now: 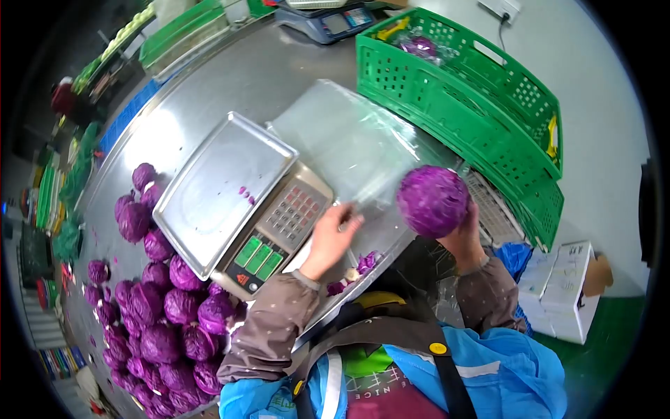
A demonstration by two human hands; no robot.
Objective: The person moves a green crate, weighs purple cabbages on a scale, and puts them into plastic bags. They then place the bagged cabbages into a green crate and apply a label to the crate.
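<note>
A round purple cabbage (433,201) rests in my right hand (466,236), whose fingers are mostly hidden behind it. My left hand (333,237) is beside the keypad of a digital scale (283,227), its fingers bent and partly spread with nothing visible in them. The scale's metal tray (227,188) carries a few small purple leaf bits. Clear plastic bags (345,140) lie flat on the metal table beyond my left hand. Purple and white leaf scraps (354,274) lie at the near table edge, close to my left wrist.
Many purple cabbages (160,342) are piled on the left. Green crates (447,91) stand at the upper right, one holding a wrapped cabbage. Another scale (324,22) is at the back. A white box (556,290) stands at the right. A person (64,98) is far left.
</note>
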